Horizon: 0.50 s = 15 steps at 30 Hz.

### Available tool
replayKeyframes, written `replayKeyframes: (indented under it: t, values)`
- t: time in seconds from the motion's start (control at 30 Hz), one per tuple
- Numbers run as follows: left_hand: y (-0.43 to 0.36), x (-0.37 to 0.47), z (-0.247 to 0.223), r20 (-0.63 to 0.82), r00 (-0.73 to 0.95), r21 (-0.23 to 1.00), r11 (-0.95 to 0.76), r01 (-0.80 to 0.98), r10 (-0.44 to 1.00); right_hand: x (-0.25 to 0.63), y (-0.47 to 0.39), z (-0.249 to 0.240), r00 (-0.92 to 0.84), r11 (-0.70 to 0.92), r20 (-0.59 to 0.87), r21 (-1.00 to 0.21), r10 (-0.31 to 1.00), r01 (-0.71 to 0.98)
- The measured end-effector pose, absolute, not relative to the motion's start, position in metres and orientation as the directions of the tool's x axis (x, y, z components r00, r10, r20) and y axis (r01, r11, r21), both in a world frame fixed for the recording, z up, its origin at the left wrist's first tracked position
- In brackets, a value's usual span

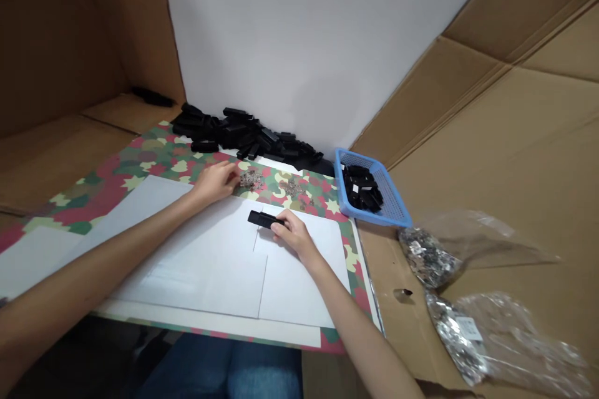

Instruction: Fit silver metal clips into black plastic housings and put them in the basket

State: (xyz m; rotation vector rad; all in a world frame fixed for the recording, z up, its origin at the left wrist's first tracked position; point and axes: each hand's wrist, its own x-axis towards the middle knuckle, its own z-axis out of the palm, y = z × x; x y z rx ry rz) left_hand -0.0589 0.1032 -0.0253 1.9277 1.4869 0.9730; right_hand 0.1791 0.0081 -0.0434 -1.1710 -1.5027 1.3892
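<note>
My right hand (294, 235) grips one end of a narrow black plastic piece (262, 219), holding it between thumb and fingers over the white sheet (201, 262). My left hand (216, 182) is at the left edge of a small heap of tiny metal parts (251, 179). Its fingers are curled together, and whatever they pinch is too small to make out. Just right of that heap lies a second, looser scatter of tiny metal parts (293, 187).
Many black pieces (243, 134) are piled along the white wall. A blue basket (393, 196) at the right holds more. Clear plastic bags of metal parts (428, 255) lie on cardboard, near a small dark-tipped cylinder (403, 293). Cardboard walls (505, 156) stand at both sides.
</note>
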Motion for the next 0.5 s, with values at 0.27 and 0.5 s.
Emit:
replayKeyframes:
  t: [0.27,0.5]
  values:
    - [0.09,-0.057,0.0,0.122,0.325,0.938,-0.216,0.27,0.938,0.184,0.003,-0.035,-0.229,0.242,0.154,-0.87,0.961,0.43]
    - [0.069,-0.04,0.013,0.142,0.434,0.982,-0.182,0.051,0.89,0.185,0.002,-0.035,-0.272,0.442,0.349,-0.667,0.897,0.6]
